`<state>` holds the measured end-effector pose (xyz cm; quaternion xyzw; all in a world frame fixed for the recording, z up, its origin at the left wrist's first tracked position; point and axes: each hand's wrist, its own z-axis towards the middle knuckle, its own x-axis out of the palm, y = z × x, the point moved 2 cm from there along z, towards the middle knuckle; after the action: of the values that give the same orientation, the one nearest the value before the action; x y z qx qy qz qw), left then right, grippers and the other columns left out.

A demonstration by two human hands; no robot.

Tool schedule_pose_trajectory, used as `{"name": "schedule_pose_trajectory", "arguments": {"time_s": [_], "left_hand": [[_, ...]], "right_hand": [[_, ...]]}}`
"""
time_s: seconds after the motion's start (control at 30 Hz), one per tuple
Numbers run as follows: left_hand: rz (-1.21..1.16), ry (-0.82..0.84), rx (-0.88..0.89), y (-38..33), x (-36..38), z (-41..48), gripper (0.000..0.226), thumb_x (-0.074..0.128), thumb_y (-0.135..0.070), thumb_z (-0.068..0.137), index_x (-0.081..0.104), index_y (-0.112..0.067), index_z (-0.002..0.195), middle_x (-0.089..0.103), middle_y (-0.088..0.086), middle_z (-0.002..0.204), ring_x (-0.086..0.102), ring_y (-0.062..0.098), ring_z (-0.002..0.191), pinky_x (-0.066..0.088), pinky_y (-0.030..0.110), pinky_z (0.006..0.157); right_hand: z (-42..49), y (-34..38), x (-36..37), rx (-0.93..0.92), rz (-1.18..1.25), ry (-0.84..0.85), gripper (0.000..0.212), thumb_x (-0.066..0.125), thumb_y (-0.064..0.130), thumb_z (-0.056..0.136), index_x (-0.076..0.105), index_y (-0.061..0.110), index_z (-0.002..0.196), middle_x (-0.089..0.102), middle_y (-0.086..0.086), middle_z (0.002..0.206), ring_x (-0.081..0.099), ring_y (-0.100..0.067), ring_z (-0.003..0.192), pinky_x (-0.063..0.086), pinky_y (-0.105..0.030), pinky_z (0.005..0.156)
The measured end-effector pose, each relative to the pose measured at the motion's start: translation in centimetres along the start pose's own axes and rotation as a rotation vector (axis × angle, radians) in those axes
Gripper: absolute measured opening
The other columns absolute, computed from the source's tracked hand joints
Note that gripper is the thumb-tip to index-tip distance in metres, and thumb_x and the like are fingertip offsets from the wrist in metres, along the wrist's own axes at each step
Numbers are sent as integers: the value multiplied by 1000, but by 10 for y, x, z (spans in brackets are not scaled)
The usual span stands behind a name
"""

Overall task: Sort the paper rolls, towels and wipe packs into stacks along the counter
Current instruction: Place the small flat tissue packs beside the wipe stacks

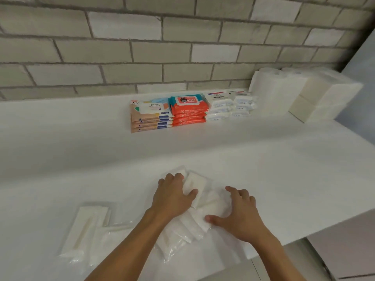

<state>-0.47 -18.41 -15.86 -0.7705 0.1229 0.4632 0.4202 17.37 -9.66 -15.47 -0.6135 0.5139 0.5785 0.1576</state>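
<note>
Four wipe-pack stacks (188, 112) and paper rolls (272, 94) stand sorted by the wall; loose white towel packs (194, 216) remain near-counter, left hand (172, 197) and right hand (241, 216) spread, fingers pressing them.

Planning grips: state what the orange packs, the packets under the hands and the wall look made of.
Orange packs: glossy printed plastic film, by the sheen and soft bulging edges. Packets: clear crinkly plastic over white, probably paper, contents; glare shows on the wrap. Wall: matte grey brick or block with visible mortar joints.
</note>
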Motion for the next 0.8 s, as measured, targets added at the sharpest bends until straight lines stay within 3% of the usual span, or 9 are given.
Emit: {"name": "schedule_pose_trajectory", "arguments": {"time_s": [0.13, 0.3, 0.4, 0.5, 0.53, 0.63, 0.73, 0.8], "left_hand": [[130, -11, -26, -8, 6, 5, 69, 62, -60, 83, 46, -16, 134, 48, 6, 131, 43, 28, 123, 47, 38, 93], [-38, -31, -70, -9, 8, 8, 58, 68, -45, 84, 50, -19, 132, 61, 2, 127, 56, 24, 116, 51, 36, 92], [-191, -110, -106, -8, 1, 6, 37, 65, -30, 90, 58, -15, 122, 64, 3, 118, 61, 23, 97, 48, 28, 79], [-341, -247, -121, 1, -13, 1, 21, 65, -26, 90, 66, -11, 103, 69, 6, 105, 57, 19, 82, 40, 20, 62], [-386, -287, -130, 6, -17, -2, 21, 65, -26, 89, 66, -11, 103, 69, 5, 102, 57, 20, 81, 38, 20, 60], [-536, -354, -162, 17, -30, -11, 15, 66, -26, 89, 66, -14, 98, 69, 1, 91, 63, 22, 77, 44, 27, 60], [-735, -409, -180, 27, -39, -17, 5, 66, -24, 89, 66, -19, 88, 70, 1, 82, 69, 29, 76, 57, 39, 70], [-873, -428, -190, 31, -46, -19, 4, 65, -18, 91, 67, -21, 92, 72, 0, 88, 71, 24, 76, 60, 36, 69]], "right_hand": [[4, 3, 8, -5, 32, -11, 106, 76, 69, 62, 29, 24, 146, 44, -1, 133, 40, -24, 121, 39, -36, 102], [18, 0, 6, 10, 125, 31, 94, 82, 59, 60, 42, 22, 137, 59, 2, 123, 54, -21, 115, 46, -34, 98], [23, -4, 1, 6, 296, 46, 56, 86, 42, 63, 60, 23, 109, 68, 9, 99, 66, -11, 89, 55, -26, 79], [28, -7, -7, -17, 403, -6, 23, 79, 32, 77, 62, 22, 88, 65, 9, 77, 61, -5, 65, 43, -13, 53], [30, -8, -10, -12, 453, -24, 18, 76, 29, 80, 62, 21, 88, 65, 7, 77, 60, -7, 64, 42, -14, 54], [34, -8, -19, 6, 683, -46, 10, 71, 14, 86, 63, 16, 91, 71, -6, 88, 69, -19, 72, 58, -31, 61], [35, 5, -27, -16, 894, -46, 19, 70, 2, 84, 64, 12, 98, 72, -11, 95, 73, -25, 76, 62, -36, 66], [37, 19, -29, -32, 1043, -13, 31, 72, -4, 82, 61, 12, 107, 72, -13, 100, 74, -27, 81, 61, -36, 71]]}}
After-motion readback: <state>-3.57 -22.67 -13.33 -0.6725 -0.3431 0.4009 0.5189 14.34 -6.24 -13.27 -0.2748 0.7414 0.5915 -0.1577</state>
